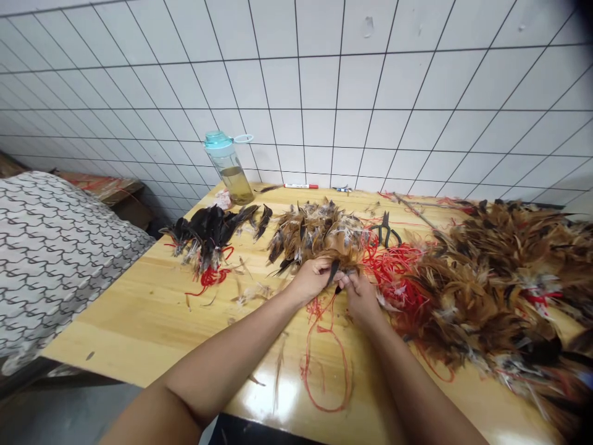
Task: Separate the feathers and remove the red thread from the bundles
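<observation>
1. Pinching a single dark feather (334,270), the left hand (311,279) and right hand (359,296) are both closed on it, low on the worktop (139,315), forward and right of the bottle (229,167).
2. Three feather piles lie there: one black pile (208,232) just below the bottle, one brown pile (315,232) to its right and touching the hands, and one large heap (500,278) far right.
3. Judging by size, the two small piles look set apart already; the large heap, tangled with red string (389,262), looks mostly left.
4. Counted otherwise: one bottle, one marker (301,185) right of it, one pair of pliers (384,228) further right.
</observation>
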`<state>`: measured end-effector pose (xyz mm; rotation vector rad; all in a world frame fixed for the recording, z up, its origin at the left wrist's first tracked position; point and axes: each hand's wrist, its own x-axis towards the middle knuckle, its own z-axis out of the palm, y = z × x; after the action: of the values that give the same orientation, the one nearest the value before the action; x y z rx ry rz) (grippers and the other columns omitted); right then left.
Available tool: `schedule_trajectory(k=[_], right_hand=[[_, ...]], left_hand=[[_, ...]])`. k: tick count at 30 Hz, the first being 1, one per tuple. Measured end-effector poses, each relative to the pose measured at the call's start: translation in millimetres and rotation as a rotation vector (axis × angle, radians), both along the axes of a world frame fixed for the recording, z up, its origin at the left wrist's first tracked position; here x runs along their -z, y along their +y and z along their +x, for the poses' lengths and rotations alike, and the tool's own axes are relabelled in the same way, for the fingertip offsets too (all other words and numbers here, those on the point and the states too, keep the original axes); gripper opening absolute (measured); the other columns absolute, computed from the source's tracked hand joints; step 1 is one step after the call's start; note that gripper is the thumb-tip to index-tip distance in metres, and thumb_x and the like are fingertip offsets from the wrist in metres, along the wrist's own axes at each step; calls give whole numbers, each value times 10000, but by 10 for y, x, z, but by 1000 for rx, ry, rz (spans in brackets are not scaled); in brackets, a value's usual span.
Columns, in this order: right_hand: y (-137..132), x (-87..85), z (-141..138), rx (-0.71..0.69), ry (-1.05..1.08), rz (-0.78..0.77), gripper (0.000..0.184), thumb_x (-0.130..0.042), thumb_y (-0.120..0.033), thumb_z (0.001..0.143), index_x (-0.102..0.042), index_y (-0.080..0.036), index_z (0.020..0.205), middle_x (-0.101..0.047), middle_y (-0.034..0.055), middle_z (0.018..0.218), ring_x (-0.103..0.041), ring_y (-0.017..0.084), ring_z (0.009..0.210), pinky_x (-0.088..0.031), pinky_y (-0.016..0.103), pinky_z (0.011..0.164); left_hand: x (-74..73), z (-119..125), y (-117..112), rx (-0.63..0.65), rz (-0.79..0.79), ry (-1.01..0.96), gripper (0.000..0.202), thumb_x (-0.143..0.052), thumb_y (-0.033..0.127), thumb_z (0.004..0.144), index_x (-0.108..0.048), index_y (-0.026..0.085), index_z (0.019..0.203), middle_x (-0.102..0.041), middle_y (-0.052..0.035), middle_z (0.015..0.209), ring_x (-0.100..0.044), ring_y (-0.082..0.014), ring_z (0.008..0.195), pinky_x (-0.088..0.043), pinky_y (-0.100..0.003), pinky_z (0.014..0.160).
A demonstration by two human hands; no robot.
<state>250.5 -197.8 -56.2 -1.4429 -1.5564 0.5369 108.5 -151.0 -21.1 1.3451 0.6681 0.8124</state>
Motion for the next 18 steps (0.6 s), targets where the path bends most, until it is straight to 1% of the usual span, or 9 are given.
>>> schedule_trajectory(k=[2, 5, 7, 9, 12, 14, 16, 18], right_hand=[[3, -21, 19, -52, -23, 17, 275, -387, -333, 884, -466, -222, 645, -545, 50, 688, -509, 188, 687, -446, 327, 673], [10, -19, 42, -91, -50, 27, 289, -377, -344, 897, -457, -223, 647, -540, 37, 667, -490, 178, 657, -432, 311, 639], [13, 0, 46, -106, -66, 25, 294, -376, -352, 904, -456, -225, 652, -540, 29, 650, -488, 174, 647, -424, 305, 628], [14, 16, 42, -111, -76, 29, 302, -370, -361, 906, -455, -226, 650, -546, 32, 651, -501, 177, 662, -426, 309, 640], [7, 10, 36, -115, -92, 20, 302, -362, -359, 903, -462, -226, 651, -556, 41, 670, -511, 182, 675, -430, 317, 652], [-2, -12, 34, -138, -108, 1, 287, -356, -329, 899, -462, -224, 655, -552, 38, 667, -504, 178, 659, -423, 310, 636], [-11, -34, 29, -171, -117, -12, 269, -350, -289, 895, -457, -223, 658, -544, 31, 659, -501, 172, 651, -420, 300, 627], [-22, -47, 15, -179, -118, -15, 264, -350, -268, 895, -458, -221, 660, -541, 26, 658, -507, 168, 652, -425, 295, 635]], left_hand=[[35, -15, 31, 4, 72, 39, 287, -662, 388, 781, -690, 121, 678, -674, -62, 750, -621, -170, 781, -470, -271, 740], [79, -49, 76, 11, 195, 117, 294, -607, 363, 825, -693, 126, 673, -683, -70, 813, -617, -175, 865, -462, -261, 769], [88, -60, 83, 13, 228, 139, 300, -604, 363, 828, -688, 129, 661, -683, -72, 821, -617, -176, 884, -462, -253, 760], [84, -49, 68, 11, 197, 113, 298, -628, 377, 810, -682, 127, 656, -683, -71, 810, -626, -174, 848, -470, -250, 728], [66, -1, 25, -11, 65, 37, 285, -680, 391, 762, -666, 123, 666, -666, -52, 728, -621, -151, 680, -480, -257, 654], [49, 25, 0, -13, 14, -9, 281, -692, 395, 751, -656, 126, 678, -644, -32, 663, -594, -136, 591, -479, -261, 621], [30, 27, -14, -6, 44, -24, 276, -692, 395, 753, -649, 133, 682, -633, -24, 637, -585, -135, 575, -476, -261, 612], [14, 9, -16, -5, 130, 12, 279, -677, 391, 771, -639, 139, 658, -635, -26, 643, -590, -139, 604, -472, -258, 628]])
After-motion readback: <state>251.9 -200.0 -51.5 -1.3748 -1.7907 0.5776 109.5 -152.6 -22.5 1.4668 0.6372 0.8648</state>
